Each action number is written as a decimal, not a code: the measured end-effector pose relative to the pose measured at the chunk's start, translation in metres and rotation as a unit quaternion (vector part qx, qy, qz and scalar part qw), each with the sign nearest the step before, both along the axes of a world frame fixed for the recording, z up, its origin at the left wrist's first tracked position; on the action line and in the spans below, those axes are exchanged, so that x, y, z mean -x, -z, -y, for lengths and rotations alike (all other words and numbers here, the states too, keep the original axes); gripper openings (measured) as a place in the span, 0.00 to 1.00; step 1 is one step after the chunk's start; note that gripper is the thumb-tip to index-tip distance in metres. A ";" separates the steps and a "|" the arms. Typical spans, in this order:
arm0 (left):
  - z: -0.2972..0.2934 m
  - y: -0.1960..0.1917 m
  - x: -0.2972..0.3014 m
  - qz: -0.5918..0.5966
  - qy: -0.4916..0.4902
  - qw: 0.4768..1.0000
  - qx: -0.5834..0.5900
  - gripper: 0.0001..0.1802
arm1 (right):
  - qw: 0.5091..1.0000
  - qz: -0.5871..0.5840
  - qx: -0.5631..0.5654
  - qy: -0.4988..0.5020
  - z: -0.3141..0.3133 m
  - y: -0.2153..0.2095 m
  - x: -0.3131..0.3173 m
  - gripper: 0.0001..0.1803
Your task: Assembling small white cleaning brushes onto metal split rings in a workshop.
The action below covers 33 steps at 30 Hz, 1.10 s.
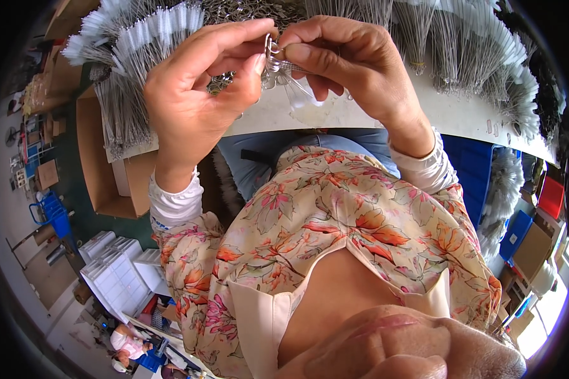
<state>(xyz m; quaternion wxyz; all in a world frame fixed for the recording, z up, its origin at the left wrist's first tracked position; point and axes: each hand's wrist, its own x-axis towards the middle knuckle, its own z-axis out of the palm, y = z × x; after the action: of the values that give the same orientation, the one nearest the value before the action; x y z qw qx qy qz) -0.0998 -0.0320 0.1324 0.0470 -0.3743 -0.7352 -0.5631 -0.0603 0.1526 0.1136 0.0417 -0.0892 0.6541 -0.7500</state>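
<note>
Over the near edge of the table, my left hand [199, 85] steadies a small shiny metal ring [269, 47] between its thumb and fingertips. My right hand [360, 72] pinches at the same ring from the other side, thumb against forefinger; exactly what lies between those tips is partly hidden. Below the ring hang thin wires and a whitish, bristly piece [300, 95], blurred. Wire brushes with white bristles [161, 31] are heaped beyond my left hand. More bundled wire brushes [452, 38] lie beyond my right hand. Small metal rings [240, 11] are piled between the heaps.
The pale tabletop [385, 117] ends just before my lap. An open cardboard box [98, 151] stands at the left, with white plastic drawers [117, 271] nearer. A blue bin [468, 167] stands under the table at the right. Another person [129, 344] sits at the far lower left.
</note>
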 end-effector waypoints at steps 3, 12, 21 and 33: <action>0.000 0.000 0.001 0.020 -0.035 0.999 -0.035 0.13 | 1.000 -0.020 0.008 -0.020 0.000 0.001 0.002 0.08; 0.019 0.002 0.009 0.327 0.036 0.936 -0.128 0.10 | 0.998 -0.048 0.029 -0.018 0.010 0.009 0.006 0.08; 0.038 -0.002 0.004 0.329 0.010 0.943 -0.034 0.11 | 0.994 0.025 0.047 -0.093 0.019 0.015 0.012 0.08; 0.028 0.014 -0.018 0.218 -0.017 0.953 -0.208 0.11 | 0.991 -0.084 0.072 -0.072 0.044 0.029 0.003 0.07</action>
<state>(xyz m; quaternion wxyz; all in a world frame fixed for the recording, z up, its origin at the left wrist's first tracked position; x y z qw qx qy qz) -0.0823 -0.0605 0.1189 -0.0281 -0.2125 -0.6004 -0.7705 -0.0635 0.1082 0.0850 0.0341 -0.2013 0.5911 -0.7803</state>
